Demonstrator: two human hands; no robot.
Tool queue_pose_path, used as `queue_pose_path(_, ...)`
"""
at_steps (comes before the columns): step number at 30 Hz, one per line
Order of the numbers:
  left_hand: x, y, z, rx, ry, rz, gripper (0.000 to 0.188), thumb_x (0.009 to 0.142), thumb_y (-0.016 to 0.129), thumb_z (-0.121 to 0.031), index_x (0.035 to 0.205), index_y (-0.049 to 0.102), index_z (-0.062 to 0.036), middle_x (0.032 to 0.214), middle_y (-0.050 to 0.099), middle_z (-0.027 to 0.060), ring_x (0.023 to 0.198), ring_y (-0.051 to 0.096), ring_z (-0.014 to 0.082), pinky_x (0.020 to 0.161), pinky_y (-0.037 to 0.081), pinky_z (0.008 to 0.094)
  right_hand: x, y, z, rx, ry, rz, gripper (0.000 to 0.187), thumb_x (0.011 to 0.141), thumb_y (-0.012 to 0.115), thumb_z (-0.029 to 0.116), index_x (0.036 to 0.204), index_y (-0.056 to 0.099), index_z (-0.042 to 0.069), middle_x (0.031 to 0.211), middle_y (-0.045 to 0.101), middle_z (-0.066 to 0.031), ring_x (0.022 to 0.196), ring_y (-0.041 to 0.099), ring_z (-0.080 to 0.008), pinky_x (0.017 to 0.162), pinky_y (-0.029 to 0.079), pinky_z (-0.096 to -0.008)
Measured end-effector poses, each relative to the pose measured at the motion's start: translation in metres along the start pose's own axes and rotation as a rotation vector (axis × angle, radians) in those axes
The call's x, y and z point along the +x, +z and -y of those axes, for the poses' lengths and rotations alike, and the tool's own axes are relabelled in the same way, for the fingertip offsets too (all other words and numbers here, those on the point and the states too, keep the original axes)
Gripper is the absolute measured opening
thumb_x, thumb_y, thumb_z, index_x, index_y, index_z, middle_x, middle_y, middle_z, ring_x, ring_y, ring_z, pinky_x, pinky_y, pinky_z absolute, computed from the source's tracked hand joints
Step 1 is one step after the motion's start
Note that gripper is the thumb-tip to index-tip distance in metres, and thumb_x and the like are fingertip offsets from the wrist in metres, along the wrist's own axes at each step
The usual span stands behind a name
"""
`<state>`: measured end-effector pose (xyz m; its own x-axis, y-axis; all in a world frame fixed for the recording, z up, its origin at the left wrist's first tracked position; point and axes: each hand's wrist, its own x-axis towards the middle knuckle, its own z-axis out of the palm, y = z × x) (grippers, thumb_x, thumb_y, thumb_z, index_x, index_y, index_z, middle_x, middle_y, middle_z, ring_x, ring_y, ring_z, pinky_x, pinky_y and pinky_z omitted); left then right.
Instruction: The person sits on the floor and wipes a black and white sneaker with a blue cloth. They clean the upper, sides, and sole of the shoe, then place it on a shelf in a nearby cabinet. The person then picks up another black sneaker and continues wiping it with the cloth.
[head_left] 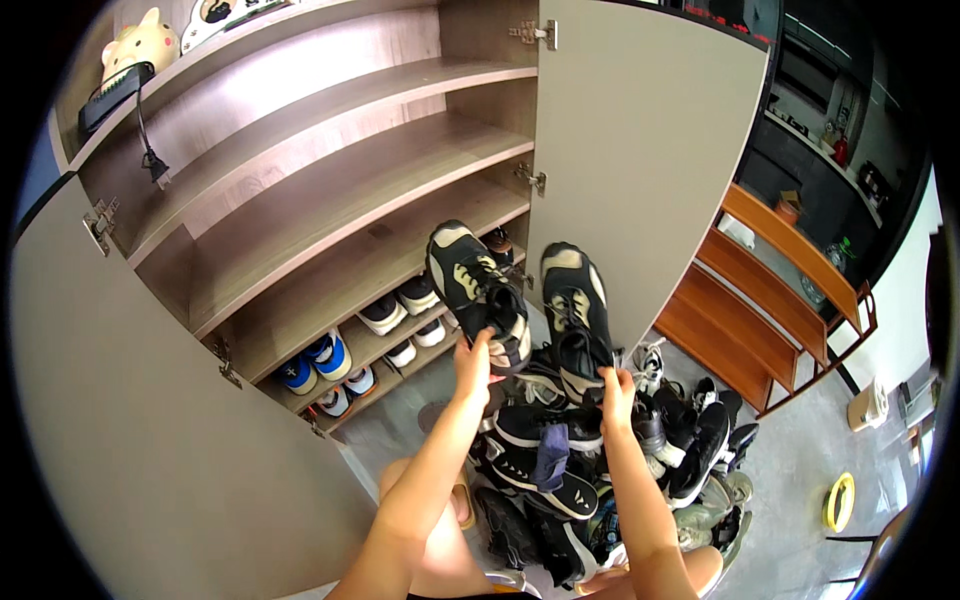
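My left hand [475, 366] is closed on the heel of a black and beige sneaker [470, 272], raised in front of the cabinet's lower shelves. Its mate, another black and beige sneaker [573, 305], hangs to the right, its heel gripped by my right hand [617, 392]. Both sneakers tilt with their toes pointing up and away. Beneath them lies a heap of mostly black shoes [540, 425], with a dark blue cloth [551, 457] on top. In the open cabinet [340, 190], blue and white sneakers [328, 355] and white-soled shoes [383, 313] stand on the two lowest shelves.
Cabinet doors stand open at the left [160, 430] and right [640, 150]. A brown slatted rack [740, 310] is on the right, with a yellow ring-shaped object [840, 502] on the grey floor. A cord with a plug [154, 165] dangles from the cabinet top.
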<state>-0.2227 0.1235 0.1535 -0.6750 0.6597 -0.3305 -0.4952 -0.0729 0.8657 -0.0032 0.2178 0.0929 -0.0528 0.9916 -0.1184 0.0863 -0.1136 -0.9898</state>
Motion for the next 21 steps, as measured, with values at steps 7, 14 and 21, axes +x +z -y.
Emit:
queue_pose_path(7, 0.071, -0.019, -0.066, 0.231, 0.05, -0.003, 0.051, 0.089, 0.053, -0.05, 0.127, 0.052, -0.0172, 0.106, 0.064, 0.0099, 0.081, 0.066, 0.0227, 0.058, 0.054, 0.0374, 0.069, 0.105, 0.107, -0.02, 0.116, 0.273, 0.053, 0.076, 0.064, 0.046, 0.109, 0.064, 0.005, 0.092, 0.062, -0.0081, 0.072, 0.06, -0.018, 0.056, 0.047, -0.0329)
queue_pose_path(14, 0.162, -0.018, -0.091, 0.108, -0.121, 0.123, 0.073, 0.084, 0.049, -0.074, 0.13, 0.05, -0.0173, 0.122, 0.061, 0.009, 0.106, 0.061, 0.0247, 0.085, 0.05, 0.0453, 0.145, 0.195, 0.138, 0.204, 0.207, 0.409, 0.065, 0.083, 0.066, 0.053, 0.116, 0.058, -0.002, 0.101, 0.064, -0.011, 0.087, 0.065, -0.0204, 0.075, 0.055, -0.0365)
queue_pose_path(21, 0.157, 0.006, -0.036, 0.321, 0.641, -0.093, 0.111, 0.069, 0.085, -0.033, 0.147, 0.017, 0.0066, 0.144, 0.038, 0.0258, 0.127, 0.047, 0.035, 0.106, 0.037, 0.0386, 0.136, 0.219, 0.098, 0.666, 0.033, 0.436, 0.065, 0.09, 0.066, 0.007, 0.142, 0.029, -0.002, 0.127, 0.054, -0.0119, 0.115, 0.054, -0.0205, 0.102, 0.043, -0.0361)
